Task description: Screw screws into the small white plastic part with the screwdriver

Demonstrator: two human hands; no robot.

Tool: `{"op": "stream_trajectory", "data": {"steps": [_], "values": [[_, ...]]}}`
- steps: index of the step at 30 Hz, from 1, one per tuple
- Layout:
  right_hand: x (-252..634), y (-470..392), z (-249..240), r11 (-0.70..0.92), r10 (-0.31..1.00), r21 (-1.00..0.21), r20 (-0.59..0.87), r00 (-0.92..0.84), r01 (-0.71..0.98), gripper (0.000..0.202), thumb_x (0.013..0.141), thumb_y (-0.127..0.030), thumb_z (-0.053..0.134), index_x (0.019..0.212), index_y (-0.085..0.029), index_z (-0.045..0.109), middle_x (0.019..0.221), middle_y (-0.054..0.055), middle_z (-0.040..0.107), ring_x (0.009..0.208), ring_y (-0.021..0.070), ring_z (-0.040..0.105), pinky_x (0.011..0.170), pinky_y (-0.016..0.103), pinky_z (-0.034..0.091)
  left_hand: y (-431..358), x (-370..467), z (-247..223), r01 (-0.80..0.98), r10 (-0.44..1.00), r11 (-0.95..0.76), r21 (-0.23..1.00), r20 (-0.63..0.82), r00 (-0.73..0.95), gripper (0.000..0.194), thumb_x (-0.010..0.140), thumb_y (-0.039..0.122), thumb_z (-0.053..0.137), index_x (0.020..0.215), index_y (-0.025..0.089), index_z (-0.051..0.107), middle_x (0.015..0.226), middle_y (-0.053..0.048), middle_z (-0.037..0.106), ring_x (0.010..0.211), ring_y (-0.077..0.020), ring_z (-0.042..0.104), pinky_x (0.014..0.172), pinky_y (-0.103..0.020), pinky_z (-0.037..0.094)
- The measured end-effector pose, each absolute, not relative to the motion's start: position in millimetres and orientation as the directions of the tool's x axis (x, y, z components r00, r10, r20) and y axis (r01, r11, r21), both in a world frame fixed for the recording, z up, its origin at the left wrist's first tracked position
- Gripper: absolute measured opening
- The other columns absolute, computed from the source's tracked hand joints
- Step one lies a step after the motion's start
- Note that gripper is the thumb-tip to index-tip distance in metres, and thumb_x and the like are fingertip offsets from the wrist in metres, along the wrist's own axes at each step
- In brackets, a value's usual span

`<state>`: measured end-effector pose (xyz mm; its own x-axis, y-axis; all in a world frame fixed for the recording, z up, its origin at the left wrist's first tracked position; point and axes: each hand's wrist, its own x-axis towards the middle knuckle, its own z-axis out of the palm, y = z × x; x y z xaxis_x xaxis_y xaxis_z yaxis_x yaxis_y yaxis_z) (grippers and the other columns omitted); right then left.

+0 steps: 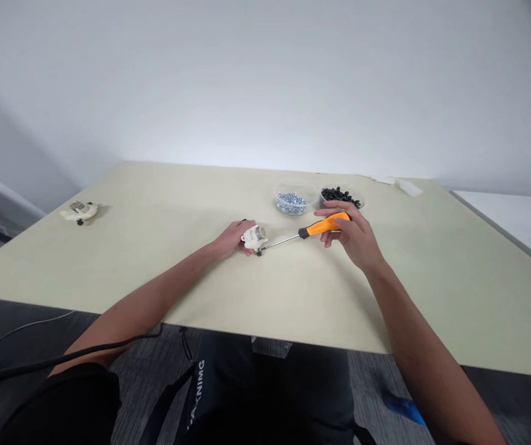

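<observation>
My left hand grips a small white part with a silver metal cylinder on it, low over the middle of the table. My right hand is closed round the orange handle of a screwdriver. The screwdriver's shaft points left and down, and its tip meets a small black piece at the lower edge of the white part. Whether a screw sits at the tip is too small to tell.
Behind my hands stand a clear bowl of silver screws and a clear bowl of black pieces. A similar white part lies at the far left. White strips lie at the back right of the table.
</observation>
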<state>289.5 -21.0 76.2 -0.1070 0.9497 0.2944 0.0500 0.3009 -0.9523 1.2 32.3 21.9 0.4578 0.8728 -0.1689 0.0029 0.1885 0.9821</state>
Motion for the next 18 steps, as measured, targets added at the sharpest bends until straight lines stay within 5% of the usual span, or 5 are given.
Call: {"op": "stream_trajectory", "data": {"steps": [5, 11, 18], "values": [[291.9, -20.0, 77.0, 0.286, 0.954, -0.958, 0.281, -0.109, 0.031, 0.035, 0.085, -0.047, 0.063, 0.113, -0.026, 0.056, 0.11, 0.006, 0.067, 0.057, 0.0125, 0.062, 0.051, 0.03, 0.054, 31.9, 2.6, 23.4, -0.018, 0.874, 0.194, 0.981, -0.164, 0.457, 0.041, 0.086, 0.053, 0.054, 0.087, 0.012, 0.061, 0.067, -0.008, 0.067, 0.049, -0.0161, 0.062, 0.045, -0.026, 0.05], [290.4, -19.2, 74.2, 0.276, 0.96, -0.959, 0.272, -0.067, 0.065, 0.03, 0.082, -0.049, 0.067, 0.091, -0.022, 0.059, 0.091, 0.004, 0.067, 0.052, 0.0125, 0.061, 0.043, 0.025, 0.05, 32.9, 2.9, 22.7, 0.011, 0.869, 0.194, 0.981, -0.177, 0.462, 0.042, 0.086, 0.053, 0.053, 0.089, 0.012, 0.062, 0.068, -0.008, 0.068, 0.049, -0.0159, 0.062, 0.045, -0.026, 0.051], [292.5, -21.2, 78.7, 0.279, 0.95, -0.96, 0.274, -0.149, 0.012, 0.042, 0.083, -0.05, 0.062, 0.116, -0.025, 0.058, 0.112, 0.008, 0.066, 0.059, 0.0154, 0.065, 0.046, 0.028, 0.052, 33.6, 3.6, 22.6, -0.03, 0.872, 0.221, 0.975, -0.184, 0.454, 0.042, 0.087, 0.051, 0.054, 0.086, 0.009, 0.061, 0.066, -0.009, 0.066, 0.05, -0.016, 0.062, 0.045, -0.027, 0.051]]}}
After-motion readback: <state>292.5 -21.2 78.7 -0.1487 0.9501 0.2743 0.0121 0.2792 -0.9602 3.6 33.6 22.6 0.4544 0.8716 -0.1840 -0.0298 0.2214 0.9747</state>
